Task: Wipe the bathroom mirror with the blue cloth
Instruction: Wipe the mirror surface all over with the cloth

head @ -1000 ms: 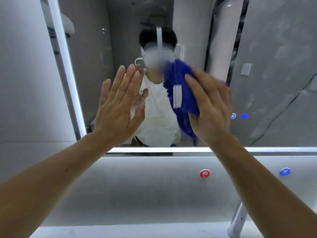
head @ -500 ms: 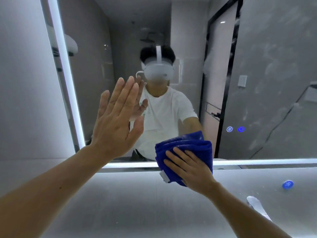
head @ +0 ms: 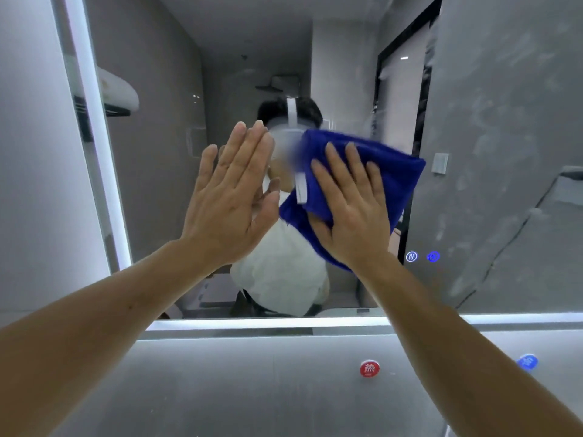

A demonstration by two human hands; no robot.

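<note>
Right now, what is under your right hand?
The blue cloth lies under the right hand, whose straight fingers press it flat against the mirror. Its white tag shows beside the fingers. The glass behind the cloth is covered, so its state cannot be seen.

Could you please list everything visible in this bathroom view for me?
mirror: one, reflective, on the wall ahead.
light strip: one, white, along the mirror's left and bottom edges.
touch icons: two, white and blue, low on the mirror.
blue cloth: one, blue with white tag, against the mirror's middle.
red sticker: one, red, on the grey panel below the mirror.
blue sticker: one, blue, same panel, further right.
left hand: one, fingers straight, at the glass, left of the cloth.
right hand: one, fingers straight, pressing the cloth.
</note>
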